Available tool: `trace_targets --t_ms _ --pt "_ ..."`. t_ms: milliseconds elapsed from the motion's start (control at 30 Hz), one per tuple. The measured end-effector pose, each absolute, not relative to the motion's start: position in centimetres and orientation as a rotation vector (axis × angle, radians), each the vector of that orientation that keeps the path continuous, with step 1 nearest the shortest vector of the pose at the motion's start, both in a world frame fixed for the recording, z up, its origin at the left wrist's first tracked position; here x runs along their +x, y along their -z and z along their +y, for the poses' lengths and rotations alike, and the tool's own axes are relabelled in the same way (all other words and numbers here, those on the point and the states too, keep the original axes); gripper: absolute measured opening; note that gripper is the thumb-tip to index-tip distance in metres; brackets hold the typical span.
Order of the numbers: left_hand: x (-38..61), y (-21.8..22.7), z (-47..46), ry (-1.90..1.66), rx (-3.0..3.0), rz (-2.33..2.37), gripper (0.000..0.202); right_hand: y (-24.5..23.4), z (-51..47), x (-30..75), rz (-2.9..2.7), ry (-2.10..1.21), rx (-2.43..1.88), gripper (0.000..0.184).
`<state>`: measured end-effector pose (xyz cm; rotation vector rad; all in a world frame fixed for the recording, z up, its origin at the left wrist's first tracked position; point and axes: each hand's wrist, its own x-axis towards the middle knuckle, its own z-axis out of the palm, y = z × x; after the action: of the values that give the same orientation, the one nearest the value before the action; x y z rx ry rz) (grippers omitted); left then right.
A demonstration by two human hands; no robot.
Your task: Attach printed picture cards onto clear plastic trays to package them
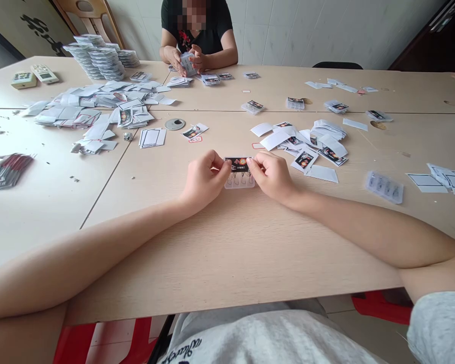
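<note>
Between my two hands, over the near middle of the table, is a small clear plastic box of fish hooks (239,180) with a black printed card (238,165) across its upper part. My left hand (207,177) pinches the card's left end between thumb and finger. At the opposite end, my right hand (271,174) pinches the upper right corner in the same way. Whether the card lies inside the box or on top of it, I cannot tell. Right of my right hand lies a loose heap of white and black printed cards (305,159).
Another clear hook box (384,187) and white cards (445,179) lie at the right. A large paper pile (98,101) and stacked boxes (102,58) stand at the far left. Across the table (212,247), a person (197,35) holds clear boxes. A metal disc (175,124) lies mid-table.
</note>
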<state>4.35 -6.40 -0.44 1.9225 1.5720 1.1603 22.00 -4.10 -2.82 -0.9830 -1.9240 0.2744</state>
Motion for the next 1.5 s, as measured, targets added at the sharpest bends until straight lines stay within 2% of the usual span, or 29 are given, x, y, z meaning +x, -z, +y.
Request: trace_targets --t_ms 567,767,1067,1500 --pt "4.4 0.5 -6.4 -1.165 1.917 1.533 0.022 2.7 -4.4 22.0 -1.877 -0.291 -0.985 0.039" --pt "4.2 0.7 -6.3 -1.167 1.884 1.523 0.022 2.6 -4.4 22.1 -1.834 -0.349 -0.925 0.048" --pt "4.0 0.5 -5.9 -1.201 1.823 1.443 0.022 2.3 -4.5 22.2 -1.786 -0.434 -0.764 0.045" --pt "3.3 0.5 -5.4 -1.127 1.776 1.505 0.042 2.1 -4.8 22.3 -1.704 -0.557 -0.812 0.05"
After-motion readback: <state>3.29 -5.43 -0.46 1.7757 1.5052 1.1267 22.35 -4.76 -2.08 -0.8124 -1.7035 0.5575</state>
